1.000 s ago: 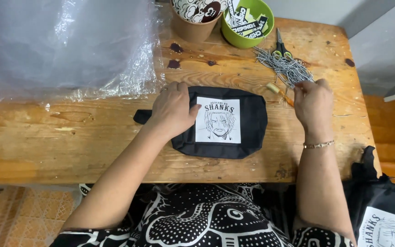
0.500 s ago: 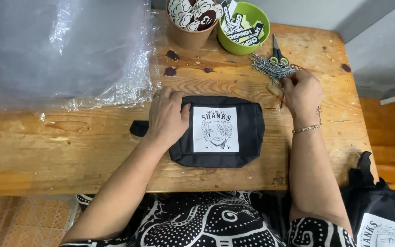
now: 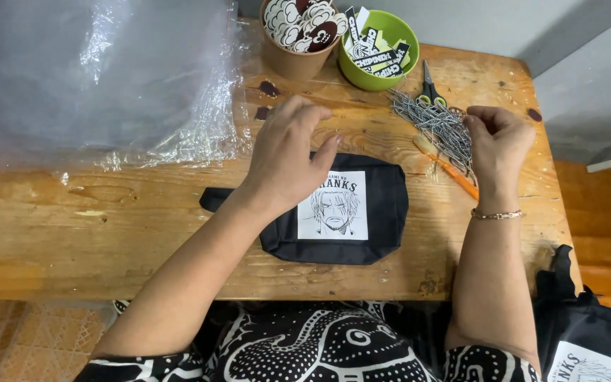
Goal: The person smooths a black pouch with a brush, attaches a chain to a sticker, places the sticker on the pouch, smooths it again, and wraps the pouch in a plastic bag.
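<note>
Hands work over a wooden desk [image 3: 72, 233], well apart from each other. The left hand [image 3: 288, 159] hovers with fingers loosely spread and curled above the upper left corner of a black pouch [image 3: 383, 212]; whether it touches the fabric I cannot tell, and it grips nothing. The right hand [image 3: 500, 145] is pinched on strands at the edge of a pile of silver chains [image 3: 436, 127], thumb and fingertips closed on them, with a thin bracelet [image 3: 496, 213] at the wrist.

The pouch lies flat near the desk's front edge, between the two forearms, with a white printed patch [image 3: 334, 209] of a drawn face on its front and a black strap end [image 3: 213, 198] sticking out to the left. An orange-handled tool [image 3: 450, 170] lies just beside the pouch, partly under the chains. Scissors [image 3: 429, 88] rest at the far end of the chain pile.

At the back of the desk stand two containers, touching or nearly so. A brown paper cup [image 3: 295, 64] is crammed with black-and-white cut-out stickers. A green bowl [image 3: 373, 74] holds more stickers, mostly black strips with white lettering. Crinkled clear plastic sheeting [image 3: 93, 85] covers the desk's far left. Another black bag [image 3: 588, 332] with a similar patch sits low at the right, off the desk.
</note>
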